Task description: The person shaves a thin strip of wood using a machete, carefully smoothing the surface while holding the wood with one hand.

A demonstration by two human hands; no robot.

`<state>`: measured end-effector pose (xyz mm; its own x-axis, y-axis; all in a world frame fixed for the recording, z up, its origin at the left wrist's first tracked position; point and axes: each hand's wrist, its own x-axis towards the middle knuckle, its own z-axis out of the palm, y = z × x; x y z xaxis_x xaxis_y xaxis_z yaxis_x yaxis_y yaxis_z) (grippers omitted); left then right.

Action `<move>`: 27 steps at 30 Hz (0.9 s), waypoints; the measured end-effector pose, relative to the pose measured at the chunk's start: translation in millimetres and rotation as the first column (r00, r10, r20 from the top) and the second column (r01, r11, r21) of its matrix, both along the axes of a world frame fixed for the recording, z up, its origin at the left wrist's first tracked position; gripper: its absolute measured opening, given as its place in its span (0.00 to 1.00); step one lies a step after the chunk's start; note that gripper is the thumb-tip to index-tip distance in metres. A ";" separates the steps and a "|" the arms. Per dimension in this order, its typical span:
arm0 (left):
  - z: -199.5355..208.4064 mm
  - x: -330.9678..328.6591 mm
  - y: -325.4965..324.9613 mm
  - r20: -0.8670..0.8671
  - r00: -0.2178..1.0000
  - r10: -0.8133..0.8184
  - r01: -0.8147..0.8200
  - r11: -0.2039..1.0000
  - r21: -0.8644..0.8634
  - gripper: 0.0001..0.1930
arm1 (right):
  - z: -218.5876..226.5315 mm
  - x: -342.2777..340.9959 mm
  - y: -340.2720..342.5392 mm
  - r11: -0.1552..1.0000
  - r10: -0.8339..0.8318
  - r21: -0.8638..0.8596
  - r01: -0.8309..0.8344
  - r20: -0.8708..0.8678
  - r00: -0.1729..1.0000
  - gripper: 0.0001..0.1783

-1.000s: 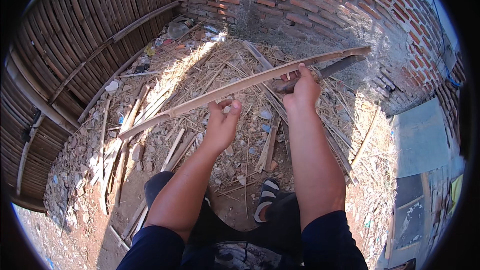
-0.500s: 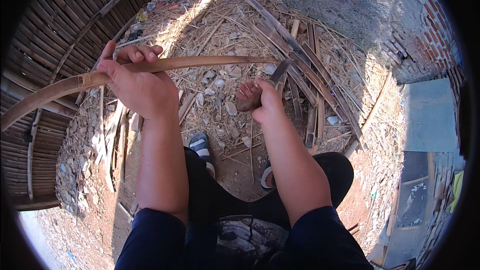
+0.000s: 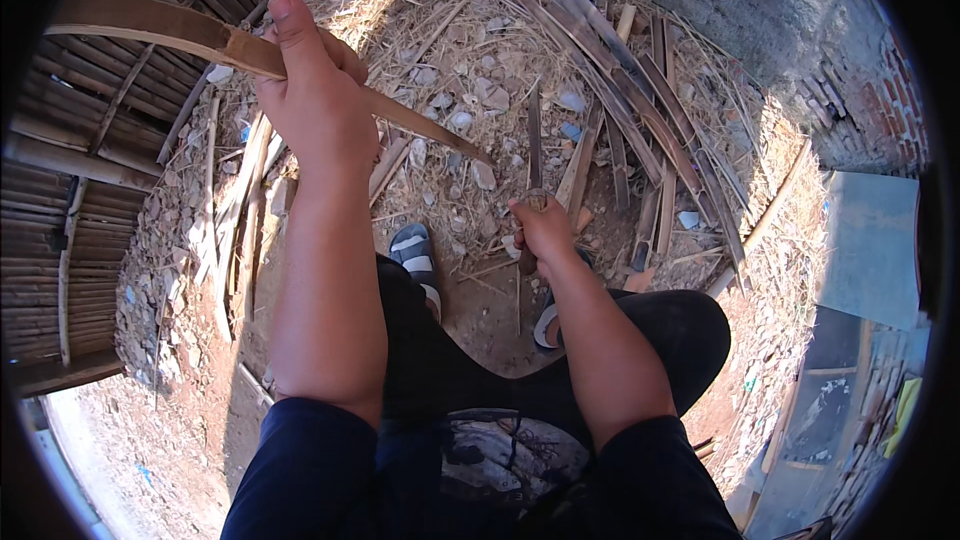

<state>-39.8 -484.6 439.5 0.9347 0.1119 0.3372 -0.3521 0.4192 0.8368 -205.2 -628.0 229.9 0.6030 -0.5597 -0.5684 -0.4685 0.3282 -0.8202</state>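
**Strip [image 3: 200, 35] in the left grip [image 3: 322, 105], knife [image 3: 535, 145] in the right grip [image 3: 547, 230]**

The only printing I find on my feed is a pale picture on the front of the dark shirt [image 3: 515, 455]; I cannot make out lettering in it.

The left grip is wrapped round the strip, thumb lying uppermost and fingers curled round the far side. I see the strip run from the upper left, through that fist and down to the right, where its thin end stops just left of the knife's blade. The two look apart to me, though I cannot tell how their heights compare.

The right grip is clenched on the knife's handle, whose butt shows below the fist. The dark blade points away from the wearer.

Beyond, to the right of the blade, I have a heap of split lengths [image 3: 655, 125] lying on the littered ground [image 3: 470, 305]. More pale sticks [image 3: 238, 225] lie left of the left forearm, near the slatted fence [image 3: 60, 285].
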 end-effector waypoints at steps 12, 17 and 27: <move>-3.7 7.6 -5.0 -0.020 0.999 -0.047 0.047 0.999 0.021 0.26 | -19.0 -7.8 17.4 0.733 0.144 -0.673 -0.096 0.016 0.989 0.20; -5.6 1.3 -9.1 -0.060 0.992 0.108 -0.107 0.994 0.011 0.25 | -2.7 -17.1 48.9 0.837 0.102 -0.546 -0.011 0.137 0.985 0.23; -27.9 -2.8 -28.2 -0.063 0.993 0.103 -0.101 0.994 0.029 0.22 | -88.2 -22.2 35.7 0.787 0.323 -0.439 -0.434 -0.306 0.896 0.29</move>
